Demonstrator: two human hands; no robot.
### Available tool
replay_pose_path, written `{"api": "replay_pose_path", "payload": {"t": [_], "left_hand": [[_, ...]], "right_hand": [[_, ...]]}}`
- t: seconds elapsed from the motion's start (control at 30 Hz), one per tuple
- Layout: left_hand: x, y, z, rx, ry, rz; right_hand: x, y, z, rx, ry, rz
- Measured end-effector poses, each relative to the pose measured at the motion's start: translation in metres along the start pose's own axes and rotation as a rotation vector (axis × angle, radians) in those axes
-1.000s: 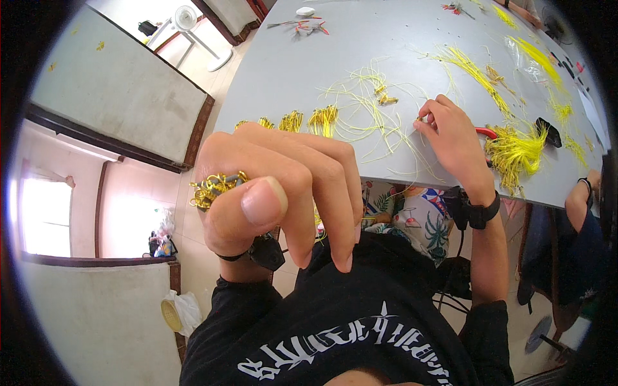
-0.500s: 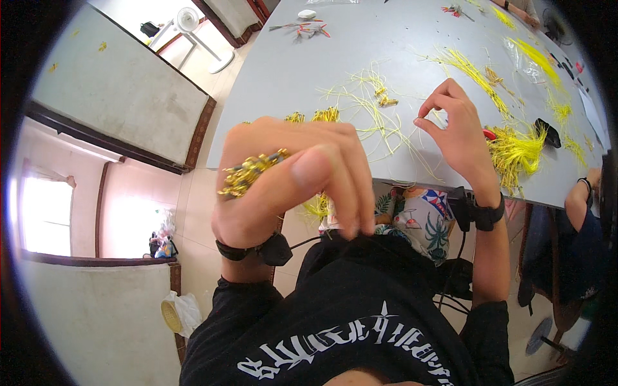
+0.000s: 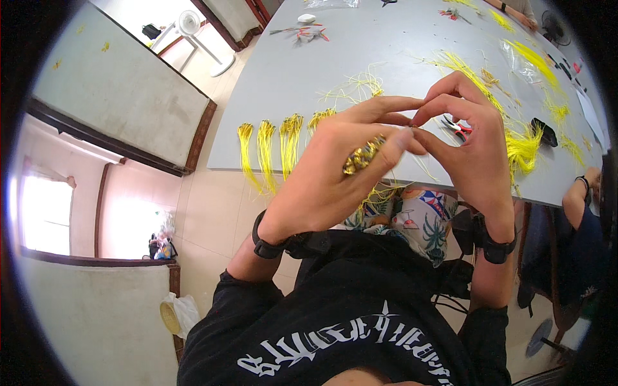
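In the head view, the left hand (image 3: 328, 174) curls its grip around a small cluster of shiny brass-coloured metal terminals (image 3: 362, 156), knobbly and glinting, held above the near edge of the smooth grey counter (image 3: 302, 77). The right hand (image 3: 467, 138) meets it at the fingertips, pinching something too fine to make out. Thin yellow wire bundles (image 3: 267, 151) hang over the counter's near left edge; a frayed yellow tuft (image 3: 523, 147) lies right, beside red-handled pliers (image 3: 456, 127).
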State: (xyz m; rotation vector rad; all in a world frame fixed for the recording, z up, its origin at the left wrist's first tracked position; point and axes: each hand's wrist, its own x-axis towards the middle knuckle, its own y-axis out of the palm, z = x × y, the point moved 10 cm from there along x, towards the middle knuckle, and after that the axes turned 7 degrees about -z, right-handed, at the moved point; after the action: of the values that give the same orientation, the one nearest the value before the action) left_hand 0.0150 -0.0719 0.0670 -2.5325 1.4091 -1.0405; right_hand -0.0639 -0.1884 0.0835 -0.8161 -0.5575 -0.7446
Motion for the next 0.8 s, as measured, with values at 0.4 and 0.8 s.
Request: {"api": "replay_pose_path", "payload": {"t": [0.4, 0.8], "left_hand": [[-0.002, -0.007, 0.031, -0.023, -0.277, 0.024], [-0.004, 0.003, 0.001, -0.201, -0.094, 0.103]], "right_hand": [[0.002, -0.018, -0.015, 0.207, 0.115, 0.074], [-0.003, -0.007, -0.027, 0.364, 0.222, 0.097]]}}
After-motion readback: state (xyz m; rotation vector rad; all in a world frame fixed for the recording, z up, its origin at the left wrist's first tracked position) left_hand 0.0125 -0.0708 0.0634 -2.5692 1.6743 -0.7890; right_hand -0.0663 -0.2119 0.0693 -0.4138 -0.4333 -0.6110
